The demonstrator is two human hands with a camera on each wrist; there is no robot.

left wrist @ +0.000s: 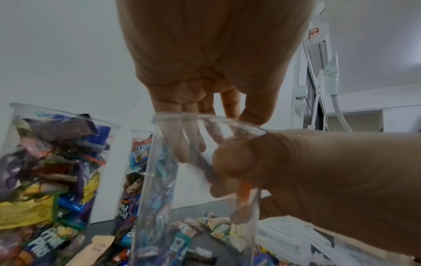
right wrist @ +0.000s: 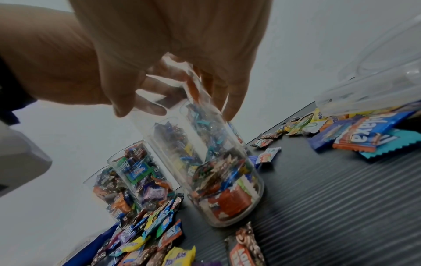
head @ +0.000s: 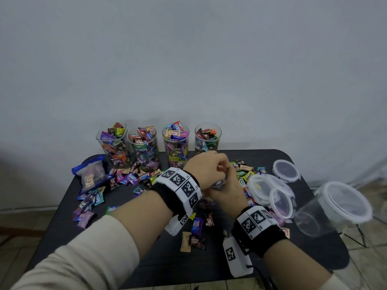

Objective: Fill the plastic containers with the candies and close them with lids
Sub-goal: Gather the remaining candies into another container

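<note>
**Fifth container still taking candy**

The right hand wraps its fingers around the upper wall of a clear container standing upright on the dark table, near the middle front. The left hand hangs over the open rim with fingertips bunched and dipping into the mouth; whether they pinch a candy I cannot tell for sure, though something orange shows by the rim.

To do this well, I'd say keep the container steady and let go low inside so nothing bounces out, then gather more loose candies from the table.

The head view hides the container behind both hands but shows four filled containers along the wall and the lids to the right. Only the right wrist view shows the fill: just the bottom part.
</note>
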